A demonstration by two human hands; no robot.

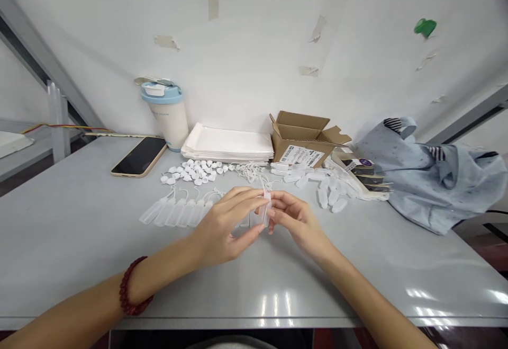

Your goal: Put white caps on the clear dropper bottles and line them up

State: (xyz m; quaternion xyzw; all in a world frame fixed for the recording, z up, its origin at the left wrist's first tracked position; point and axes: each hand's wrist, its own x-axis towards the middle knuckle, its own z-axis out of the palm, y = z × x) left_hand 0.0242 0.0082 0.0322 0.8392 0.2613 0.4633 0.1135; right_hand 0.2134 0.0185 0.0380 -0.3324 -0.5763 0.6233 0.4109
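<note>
Between my two hands stands a small translucent plastic case (265, 210), upright, with a white cord at its top. My left hand (226, 224), a dark red bead bracelet on its wrist, pinches it from the left. From the other side, the fingers and thumb of my right hand (297, 221) grip the same case. Left of them lies a row of similar cases with cord loops (178, 211), partly hidden behind my left hand. White caps (194, 170) are heaped behind the row, beside a tangle of white cords (250, 171). Loose translucent cases (333, 189) lie to the right.
Along the wall stand a blue-lidded cup (169, 118), a stack of white sheets (230, 145) and an open cardboard box (304, 140). A phone (139, 157) lies at the left. Blue-grey fabric (432, 171) covers the right end of the grey table (119, 264).
</note>
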